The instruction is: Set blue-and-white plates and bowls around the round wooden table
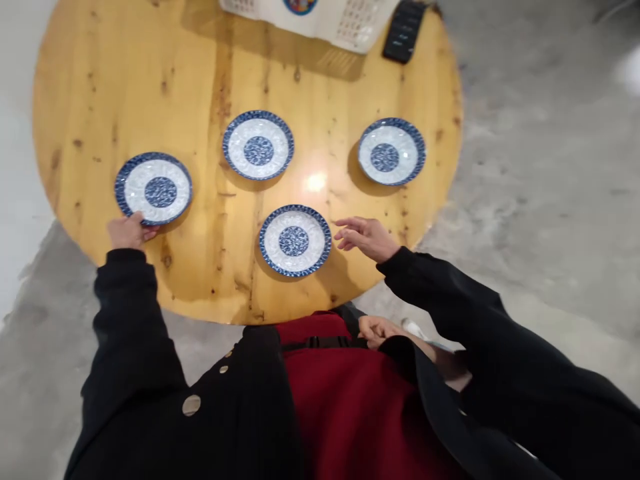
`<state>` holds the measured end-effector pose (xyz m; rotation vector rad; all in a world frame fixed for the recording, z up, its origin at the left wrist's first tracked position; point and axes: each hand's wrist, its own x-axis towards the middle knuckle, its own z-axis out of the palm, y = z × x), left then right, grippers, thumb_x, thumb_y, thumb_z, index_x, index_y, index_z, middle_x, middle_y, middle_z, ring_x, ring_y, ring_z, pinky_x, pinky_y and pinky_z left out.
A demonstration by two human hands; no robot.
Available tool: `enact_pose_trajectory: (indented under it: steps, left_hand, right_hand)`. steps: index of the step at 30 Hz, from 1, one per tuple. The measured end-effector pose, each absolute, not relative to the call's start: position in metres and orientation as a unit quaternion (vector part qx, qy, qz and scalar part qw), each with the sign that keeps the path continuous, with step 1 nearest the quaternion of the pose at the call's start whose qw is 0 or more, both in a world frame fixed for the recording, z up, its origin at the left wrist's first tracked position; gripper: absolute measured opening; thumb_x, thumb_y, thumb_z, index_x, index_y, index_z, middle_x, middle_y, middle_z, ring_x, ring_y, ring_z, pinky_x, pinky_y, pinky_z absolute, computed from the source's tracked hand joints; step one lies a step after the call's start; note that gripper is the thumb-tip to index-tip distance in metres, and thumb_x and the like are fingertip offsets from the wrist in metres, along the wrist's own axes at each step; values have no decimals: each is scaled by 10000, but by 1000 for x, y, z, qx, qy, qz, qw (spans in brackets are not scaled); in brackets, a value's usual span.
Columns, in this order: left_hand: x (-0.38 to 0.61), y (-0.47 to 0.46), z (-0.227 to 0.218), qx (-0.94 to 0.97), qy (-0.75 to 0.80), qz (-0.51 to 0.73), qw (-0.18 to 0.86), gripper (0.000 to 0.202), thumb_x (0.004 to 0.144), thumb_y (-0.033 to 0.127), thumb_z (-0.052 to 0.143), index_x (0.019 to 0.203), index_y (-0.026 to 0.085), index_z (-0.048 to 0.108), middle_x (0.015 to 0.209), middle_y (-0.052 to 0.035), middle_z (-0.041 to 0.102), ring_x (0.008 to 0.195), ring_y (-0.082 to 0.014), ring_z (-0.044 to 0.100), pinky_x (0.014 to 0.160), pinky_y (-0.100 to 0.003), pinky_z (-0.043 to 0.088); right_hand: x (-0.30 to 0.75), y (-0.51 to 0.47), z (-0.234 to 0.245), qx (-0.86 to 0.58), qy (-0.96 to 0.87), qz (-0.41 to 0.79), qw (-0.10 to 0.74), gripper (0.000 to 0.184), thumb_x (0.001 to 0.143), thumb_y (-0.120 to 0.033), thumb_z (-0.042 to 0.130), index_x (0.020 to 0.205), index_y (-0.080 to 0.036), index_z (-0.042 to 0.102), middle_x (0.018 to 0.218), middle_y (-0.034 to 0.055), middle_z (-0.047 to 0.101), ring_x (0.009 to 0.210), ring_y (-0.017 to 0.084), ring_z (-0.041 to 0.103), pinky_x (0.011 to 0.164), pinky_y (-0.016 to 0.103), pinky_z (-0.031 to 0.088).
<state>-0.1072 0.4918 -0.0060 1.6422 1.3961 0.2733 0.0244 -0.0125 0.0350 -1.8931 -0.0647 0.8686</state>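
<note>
Several blue-and-white patterned plates lie on a round wooden table (125,80). My left hand (129,231) is closed on the near rim of the leftmost plate (153,189), with the thumb on top of the rim. My right hand (364,237) hovers open, fingers stretched leftward, just right of the nearest plate (295,240) and not touching it. Another plate (258,145) sits at the table's middle, and one more plate (391,151) lies at the right, near the edge.
A white perforated basket (345,23) and a black remote-like object (404,30) sit at the table's far edge. A third hand (376,329) shows below the table edge, beside a red garment (345,393). Grey concrete floor surrounds the table.
</note>
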Motion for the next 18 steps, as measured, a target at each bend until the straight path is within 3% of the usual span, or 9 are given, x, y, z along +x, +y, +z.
enact_pose_trajectory:
  steps: [4, 7, 9, 11, 14, 18]
  left_hand:
    - [-113, 492, 3, 651, 584, 77, 480, 338, 958, 357, 572, 734, 106, 535, 523, -30, 616, 525, -141, 652, 471, -213, 548]
    - [-117, 491, 9, 687, 611, 106, 380, 481, 981, 456, 484, 649, 114, 549, 473, -29, 556, 472, -139, 595, 413, -201, 486]
    - [-119, 487, 13, 708, 616, 124, 322, 514, 985, 447, 475, 602, 115, 556, 455, -25, 518, 462, -136, 569, 415, -197, 449]
    - [-119, 482, 14, 713, 611, 102, 328, 467, 966, 393, 534, 602, 103, 572, 463, -29, 525, 499, -150, 603, 457, -208, 460]
    - [-114, 475, 8, 693, 605, 91, 382, 229, 932, 216, 545, 721, 127, 549, 539, -16, 588, 606, -161, 688, 549, -224, 520]
    - [-111, 470, 3, 681, 588, 107, 424, 182, 921, 120, 474, 745, 166, 474, 579, -18, 584, 629, -162, 695, 541, -229, 509]
  right_hand:
    - [48, -39, 59, -813, -10, 269, 516, 343, 821, -319, 714, 1104, -133, 658, 873, 83, 747, 664, 173, 720, 654, 324, 624]
    - [58, -63, 84, -823, 4, 219, 525, 352, 800, -380, 731, 1069, -166, 655, 863, 68, 742, 675, 184, 717, 679, 355, 628]
    - [57, -78, 96, -826, 15, 197, 528, 338, 788, -414, 743, 1032, -194, 667, 854, 67, 742, 685, 207, 718, 711, 408, 630]
    - [54, -92, 98, -829, 24, 179, 529, 293, 795, -439, 745, 995, -234, 686, 849, 67, 743, 691, 235, 717, 755, 477, 625]
    - [50, -106, 84, -833, 36, 173, 524, 224, 814, -461, 730, 960, -296, 692, 837, 50, 735, 684, 259, 711, 804, 554, 615]
    - [52, -97, 63, -816, 77, 208, 533, 169, 829, -357, 700, 961, -255, 675, 808, 43, 728, 654, 216, 706, 766, 474, 638]
